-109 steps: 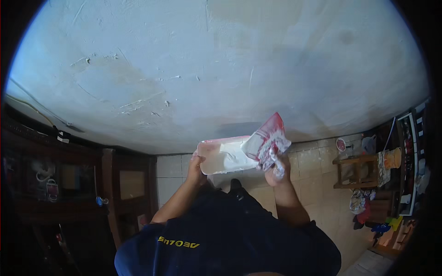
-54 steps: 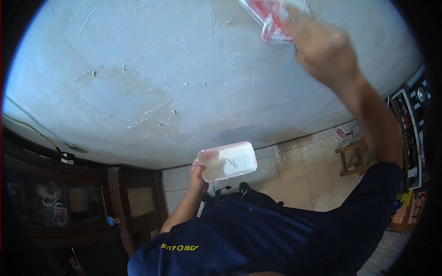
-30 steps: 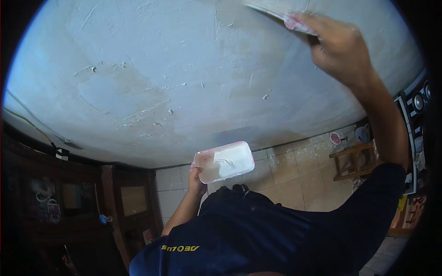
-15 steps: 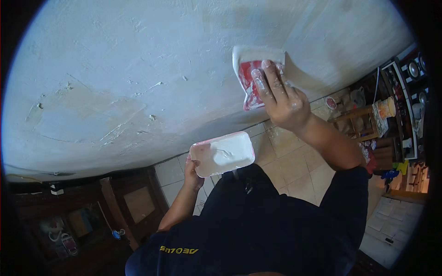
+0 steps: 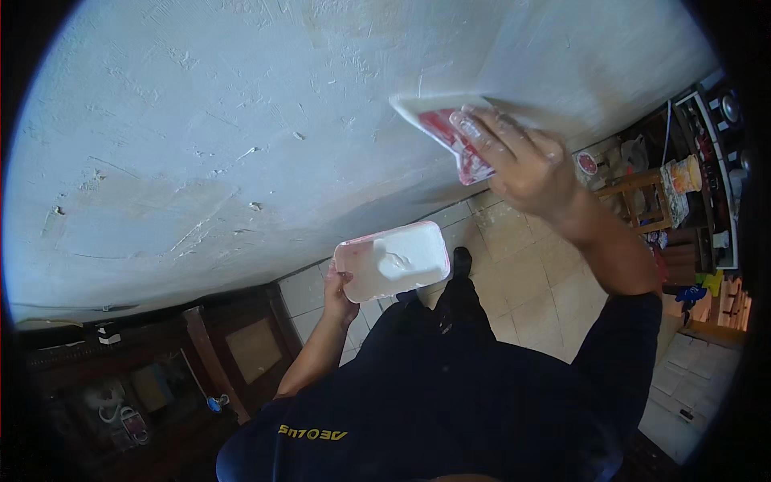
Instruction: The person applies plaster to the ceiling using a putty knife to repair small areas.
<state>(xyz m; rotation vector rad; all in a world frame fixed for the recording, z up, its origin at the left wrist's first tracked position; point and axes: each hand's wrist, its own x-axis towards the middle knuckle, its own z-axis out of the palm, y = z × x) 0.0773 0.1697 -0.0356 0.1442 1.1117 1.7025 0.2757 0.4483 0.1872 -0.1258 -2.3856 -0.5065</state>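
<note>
My right hand (image 5: 522,157) grips a red plastic scraper (image 5: 446,128) smeared with white putty. Its broad white-coated edge lies at the wall (image 5: 265,104), tilted, and looks slightly blurred. White paste coats my fingers. Lower down, my left hand (image 5: 340,299) holds a rectangular tub (image 5: 361,281) by its left end, thumb over the rim. White putty (image 5: 395,255) lies inside, heaped toward the right. The wall carries pale smears, ridges and small lumps, with greyish-brown patches at the lower left.
Beige floor tiles (image 5: 514,265) run along the wall's foot. Dark wooden furniture (image 5: 241,345) stands at the left. On the right are a wooden stool (image 5: 634,197), an orange-and-white bucket (image 5: 685,174), a small round container (image 5: 587,164) and a cluttered rack (image 5: 711,169).
My right hand has moved right with the scraper, which is now more steeply angled. The tub stays nearly in place in my left hand. The view has shifted slightly.
</note>
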